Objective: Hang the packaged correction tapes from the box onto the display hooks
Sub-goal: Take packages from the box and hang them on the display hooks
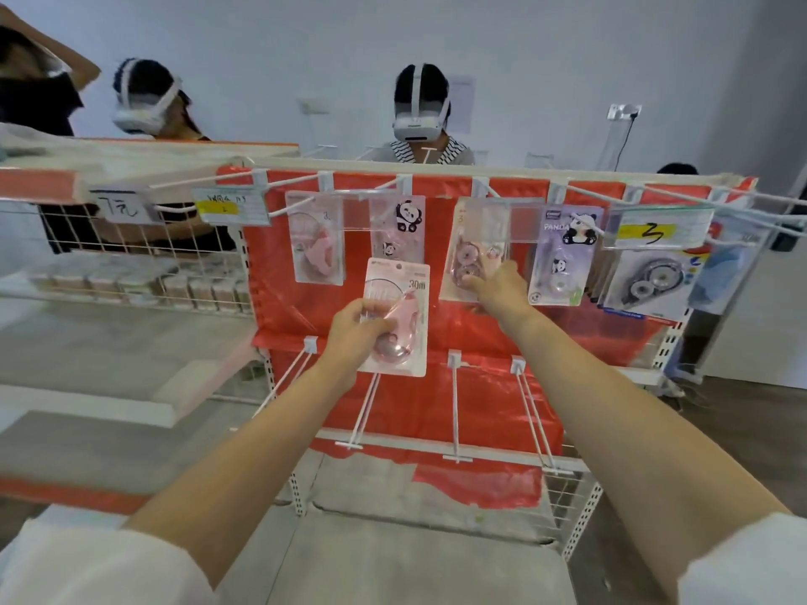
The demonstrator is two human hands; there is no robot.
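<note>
Nearest first: left hand [356, 327] has its grip clamped on the lower half of a pink pack [396, 318], fingers wrapped over the blister. The pack stands upright, long axis vertical, hang hole at its top edge, so the hole sits above the grip and that's the end that has to meet a hook. It's held out in front of the red panel [480, 412], below the top hook row [410, 183], roughly under the gap between the first two hanging packs. The matching pink hung pack [315, 238] is up and left of it, so I'd guess the move goes up and a bit left, with the left hand clearly the nearer one.

Right hand [493, 288] is further in, fingers curled and pinching the bottom of the peach pack [474, 251] that already hangs on a top hook.

Count: one pack in hand, five clearly hanging on the top row (pink, panda, peach, purple panda, grey one), maybe more behind at the right edge, can't tell. Lower hooks [454, 403]: four visible, all bare. The box isn't in view.
</note>
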